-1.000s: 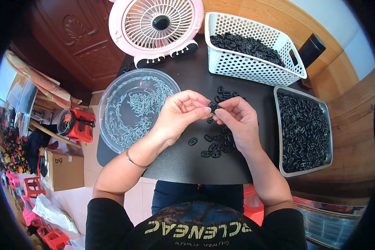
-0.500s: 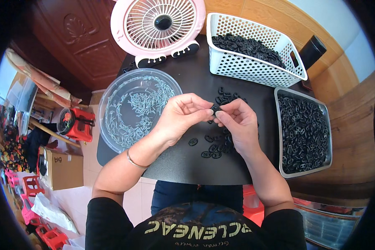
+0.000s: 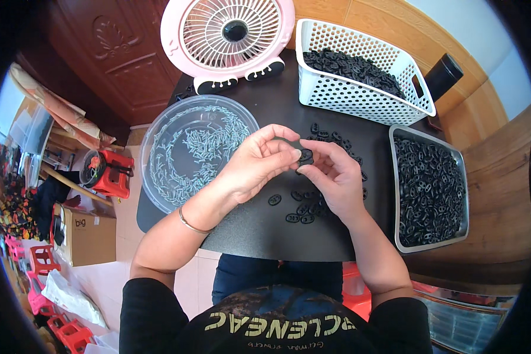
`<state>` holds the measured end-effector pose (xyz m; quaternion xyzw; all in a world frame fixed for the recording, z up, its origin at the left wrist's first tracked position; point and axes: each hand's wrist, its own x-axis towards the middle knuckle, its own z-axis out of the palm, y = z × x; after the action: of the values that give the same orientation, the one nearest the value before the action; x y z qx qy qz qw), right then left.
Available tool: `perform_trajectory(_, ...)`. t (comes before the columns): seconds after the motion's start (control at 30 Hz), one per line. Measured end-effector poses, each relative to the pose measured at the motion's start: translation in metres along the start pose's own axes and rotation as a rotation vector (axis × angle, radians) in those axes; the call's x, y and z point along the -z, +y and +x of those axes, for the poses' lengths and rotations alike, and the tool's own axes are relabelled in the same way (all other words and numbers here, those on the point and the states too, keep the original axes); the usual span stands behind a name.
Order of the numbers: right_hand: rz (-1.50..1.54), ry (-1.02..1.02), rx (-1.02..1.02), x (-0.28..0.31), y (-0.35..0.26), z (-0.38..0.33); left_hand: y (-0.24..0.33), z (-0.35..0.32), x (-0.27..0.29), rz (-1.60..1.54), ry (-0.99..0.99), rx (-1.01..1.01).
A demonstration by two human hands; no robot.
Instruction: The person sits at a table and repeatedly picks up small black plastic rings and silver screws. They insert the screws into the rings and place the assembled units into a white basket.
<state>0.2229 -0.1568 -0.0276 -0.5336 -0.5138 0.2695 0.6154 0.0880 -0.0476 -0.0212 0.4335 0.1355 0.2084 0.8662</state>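
Between both hands, above the dark table, is a small black oval part point(image 3: 305, 157). My left hand point(image 3: 264, 162) pinches it from the left with thumb and fingertips. From the right, my right hand point(image 3: 334, 176) grips its edge with thumb and index finger. Whether a screw is in it is too small to tell. Loose black oval pieces point(image 3: 302, 210) with holes lie on the table below and behind the hands, partly hidden by the right one. Left of my left hand stands a round clear tub point(image 3: 149, 171) with many small silvery screws point(image 3: 203, 144).
A white perforated basket point(image 3: 360, 105) of black parts stands at the back right. Right of the table is a metal tray point(image 3: 397, 194) full of black ovals. A pink fan point(image 3: 170, 35) stands at the back, near a dark cylinder point(image 3: 444, 76). Red stools point(image 3: 113, 176) are on the left.
The black part now shows its broad face between my fingers. My right index finger has lifted and moved left over its upper edge. The whole view has shifted slightly.
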Motion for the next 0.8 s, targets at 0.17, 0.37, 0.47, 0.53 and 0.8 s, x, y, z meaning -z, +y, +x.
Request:
perform_trajectory(0.17,-0.116,0.004,0.032,0.0003,-0.0028,-0.0006,0.0024,-0.0022,-0.0005,0.027,-0.007,0.035)
perform_trajectory(0.37,-0.216,0.023,0.094,-0.0003,0.0009,-0.0013,0.0048,-0.0032,-0.0021,0.06,-0.012,0.069)
perform_trajectory(0.47,-0.22,0.025,0.096,0.0002,0.001,-0.0016,0.0068,-0.0041,-0.0037,0.084,-0.017,0.087)
perform_trajectory(0.53,-0.261,0.024,0.082,0.0009,-0.004,-0.0021,0.0073,-0.0049,-0.0042,0.089,-0.021,0.092)
perform_trajectory(0.8,-0.166,0.028,0.065,0.0,-0.0001,-0.0012,0.0072,-0.0046,-0.0039,0.094,-0.009,0.062)
